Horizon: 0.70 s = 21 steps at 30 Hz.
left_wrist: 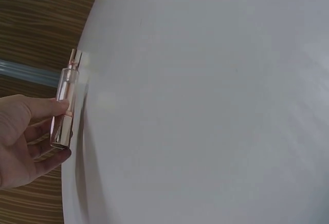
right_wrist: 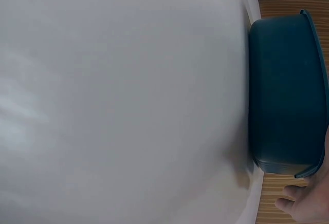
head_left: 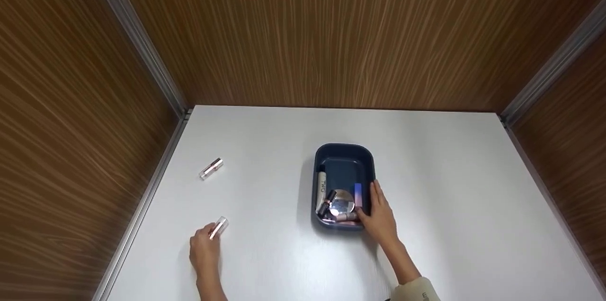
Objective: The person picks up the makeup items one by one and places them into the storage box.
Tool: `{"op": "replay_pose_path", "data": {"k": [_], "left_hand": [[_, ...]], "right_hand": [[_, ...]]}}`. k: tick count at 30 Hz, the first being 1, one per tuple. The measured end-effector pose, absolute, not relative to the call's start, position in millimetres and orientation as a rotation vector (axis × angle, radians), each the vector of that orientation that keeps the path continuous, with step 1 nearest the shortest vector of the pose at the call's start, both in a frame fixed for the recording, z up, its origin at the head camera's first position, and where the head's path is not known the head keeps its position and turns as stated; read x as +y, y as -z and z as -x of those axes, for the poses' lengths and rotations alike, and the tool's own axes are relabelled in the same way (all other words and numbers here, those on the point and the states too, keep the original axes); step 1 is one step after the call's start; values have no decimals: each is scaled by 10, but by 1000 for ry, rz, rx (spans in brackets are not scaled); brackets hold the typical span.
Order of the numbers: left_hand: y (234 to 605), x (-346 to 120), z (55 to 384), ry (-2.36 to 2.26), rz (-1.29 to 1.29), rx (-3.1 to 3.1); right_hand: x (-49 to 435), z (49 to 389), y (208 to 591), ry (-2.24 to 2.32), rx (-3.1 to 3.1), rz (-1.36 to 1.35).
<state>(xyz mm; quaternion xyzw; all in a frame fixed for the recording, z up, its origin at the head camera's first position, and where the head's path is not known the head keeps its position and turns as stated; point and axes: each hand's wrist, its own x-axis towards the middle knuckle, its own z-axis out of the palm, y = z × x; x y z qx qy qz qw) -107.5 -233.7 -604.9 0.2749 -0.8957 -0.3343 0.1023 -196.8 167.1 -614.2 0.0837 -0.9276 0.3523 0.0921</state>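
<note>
My left hand (head_left: 204, 246), at the left front of the white table, pinches a clear-capped lipstick tube (head_left: 218, 227) with a rose-gold base. The left wrist view shows the thumb and fingers around this lipstick tube (left_wrist: 62, 111). Farther back lies a similar lipstick tube (head_left: 211, 169). My right hand (head_left: 381, 220) grips the right rim of a dark blue box (head_left: 343, 173), thumb over the edge and fingers along the outer wall. Inside are a white tube (head_left: 321, 187), a shiny round compact (head_left: 342, 205), a dark lipstick (head_left: 326, 203) and a blue-to-pink tube (head_left: 358, 195).
A small greyish tube (head_left: 347, 216) lies at the box's near end, partly hidden. Wood-grain panels (head_left: 303, 31) enclose the white table (head_left: 265, 149) at the back and both sides, with metal strips (head_left: 142, 36) at the corners.
</note>
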Motion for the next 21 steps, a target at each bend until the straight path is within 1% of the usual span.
{"op": "replay_pose_path", "data": {"k": [21], "left_hand": [[5914, -2159, 1178, 979, -706, -2653]], "right_hand": [[1655, 1962, 6140, -1057, -2749, -250]]}}
